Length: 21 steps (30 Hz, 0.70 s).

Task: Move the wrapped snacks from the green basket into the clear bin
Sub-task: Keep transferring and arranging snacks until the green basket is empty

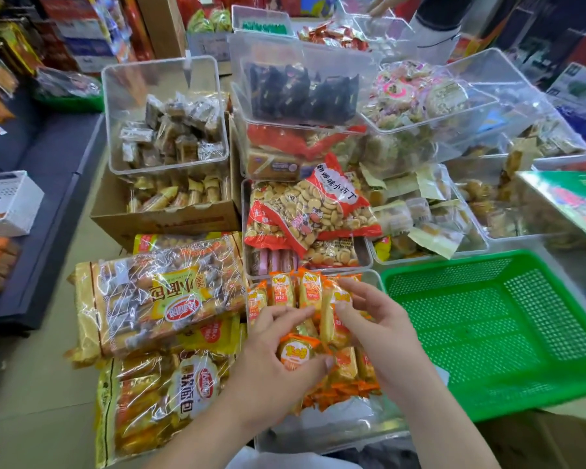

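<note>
The green perforated plastic basket (487,333) right of the hands looks empty, so the task is nearly finished, I judge. The left hand (271,360) and right hand (379,326) each grip small orange wrapped snacks (281,292) inside the clear plastic bin (318,438) beneath.

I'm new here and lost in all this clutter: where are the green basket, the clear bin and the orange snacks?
green basket (487,336): head view, bare mesh floor.
clear bin (332,431): head view, near wall.
orange snacks (281,292): head view, a back-row packet.
</note>
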### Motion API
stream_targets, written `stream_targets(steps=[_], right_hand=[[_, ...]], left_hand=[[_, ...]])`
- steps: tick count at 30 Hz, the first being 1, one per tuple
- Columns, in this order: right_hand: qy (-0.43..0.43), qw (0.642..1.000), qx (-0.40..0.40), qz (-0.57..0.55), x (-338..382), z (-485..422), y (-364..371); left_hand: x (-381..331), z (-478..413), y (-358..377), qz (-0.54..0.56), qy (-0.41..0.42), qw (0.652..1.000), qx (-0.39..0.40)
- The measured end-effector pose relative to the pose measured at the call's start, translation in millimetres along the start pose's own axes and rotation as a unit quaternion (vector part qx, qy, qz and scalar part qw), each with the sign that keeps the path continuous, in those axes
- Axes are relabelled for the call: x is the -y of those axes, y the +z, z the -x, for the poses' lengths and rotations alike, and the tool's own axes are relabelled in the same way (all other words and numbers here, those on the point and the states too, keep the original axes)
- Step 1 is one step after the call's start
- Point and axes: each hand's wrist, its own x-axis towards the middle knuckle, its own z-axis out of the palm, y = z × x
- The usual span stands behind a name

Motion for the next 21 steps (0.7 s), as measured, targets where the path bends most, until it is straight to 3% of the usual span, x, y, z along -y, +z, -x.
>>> stream_targets(steps=[3, 8, 21], right_hand=[[0.024, 0.998, 0.008, -0.064, -6, -2, -11], [0.041, 0.991, -0.116, 0.058, -17, -39, -30], [0.031, 0.966, -0.107, 0.233, -43, -114, -11]], left_hand=[[2, -1, 0, -0.003, -0.005, 1.000, 0.000], [5, -6, -7, 0.009, -0.036, 0.999, -0.021], [4, -8, -25, 0.051, -0.054, 0.996, -0.048]])
